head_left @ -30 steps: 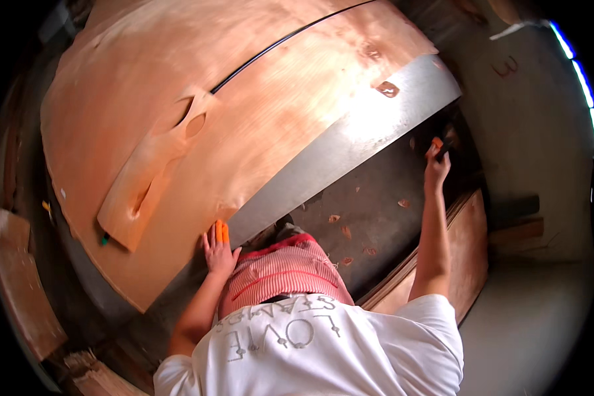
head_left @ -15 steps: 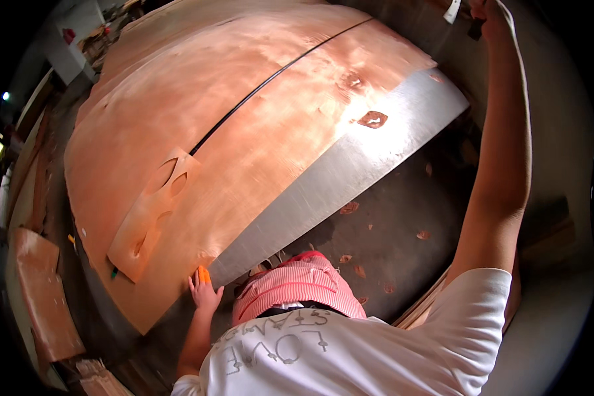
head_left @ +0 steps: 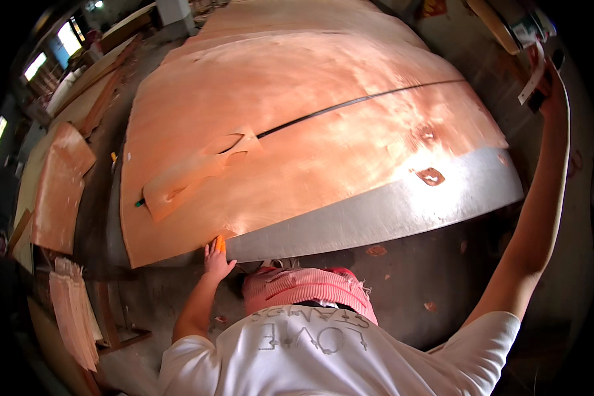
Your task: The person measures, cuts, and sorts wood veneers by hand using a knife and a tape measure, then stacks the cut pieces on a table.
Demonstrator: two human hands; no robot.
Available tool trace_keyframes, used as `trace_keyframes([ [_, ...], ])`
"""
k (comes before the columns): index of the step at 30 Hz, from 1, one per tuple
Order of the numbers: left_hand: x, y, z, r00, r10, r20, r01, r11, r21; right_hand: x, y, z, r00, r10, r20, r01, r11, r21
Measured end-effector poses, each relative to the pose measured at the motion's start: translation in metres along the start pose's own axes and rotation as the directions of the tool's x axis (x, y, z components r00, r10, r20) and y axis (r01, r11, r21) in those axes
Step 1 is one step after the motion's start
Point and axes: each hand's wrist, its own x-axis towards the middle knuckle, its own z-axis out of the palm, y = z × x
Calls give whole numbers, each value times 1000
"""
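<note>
A large thin reddish-brown wood veneer sheet (head_left: pixel 297 112) lies over a grey metal tabletop (head_left: pixel 350 218). My left hand (head_left: pixel 218 262) rests at the sheet's near edge, fingers stretched out and apart, with an orange covering (head_left: pixel 220 244) on one finger. My right arm reaches far out to the right. There my right hand (head_left: pixel 546 82) is closed around a pale flat strip (head_left: pixel 532 82) with dark parts beside it; its exact kind is unclear. Close above that hand is a round container (head_left: pixel 531 30). A narrow veneer piece with oval holes (head_left: pixel 191 171) lies on the big sheet.
A long dark strip (head_left: pixel 356 102) crosses the veneer. A torn brown scrap (head_left: pixel 431 176) lies on the bare metal. Bent veneer (head_left: pixel 63 188) and a bundle of thin strips (head_left: pixel 74 310) are at the left. Scraps (head_left: pixel 376 251) dot the floor.
My view has turned, so the table appears farther right and more level. My right hand, still holding the pale strip, is now beside the round container. My left hand stays at the veneer's edge.
</note>
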Motion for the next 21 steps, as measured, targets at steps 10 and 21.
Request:
trace_keyframes([
  [10, 0, -2, 5, 1000, 5, -21, -5, 1000, -9, 2, 8, -18, 992, 124, -26, -123, 992, 42],
  [21, 1, -13, 4, 999, 8, -35, -10, 998, -55, -9, 3, -35, 993, 115, -38, -113, 992, 59],
])
